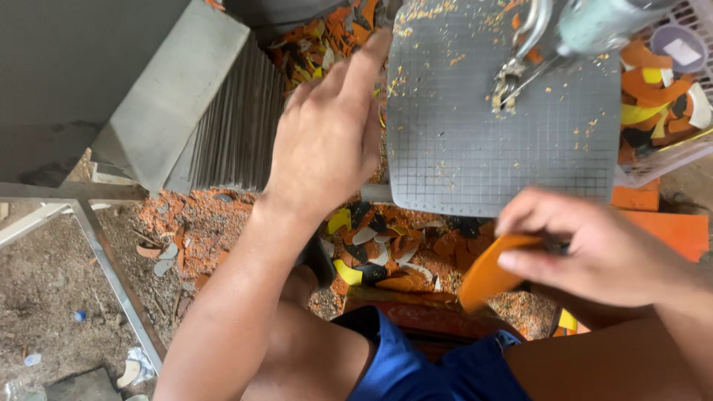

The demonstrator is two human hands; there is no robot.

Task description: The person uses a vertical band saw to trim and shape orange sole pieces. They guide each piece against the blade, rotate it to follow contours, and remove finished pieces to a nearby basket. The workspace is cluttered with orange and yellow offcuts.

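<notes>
My left hand (327, 134) reaches forward beside the left edge of a grey gridded cutting table (483, 148), fingers apart, index finger stretched toward a heap of orange and yellow offcuts (327, 41). It holds nothing. My right hand (594, 249) is closed on a curved orange piece (486, 275) of sheet material, held below the table's near edge above my lap. A metal cutting head (512, 82) with a pale green body (594, 26) stands over the table's far right part.
A stack of thin grey sheets (238, 119) leans at the left next to a grey block (171, 89). A white mesh basket (668, 82) of scraps sits at the right. Orange, yellow and black offcuts (386, 245) litter the ground under the table. A metal frame (111, 275) runs at the left.
</notes>
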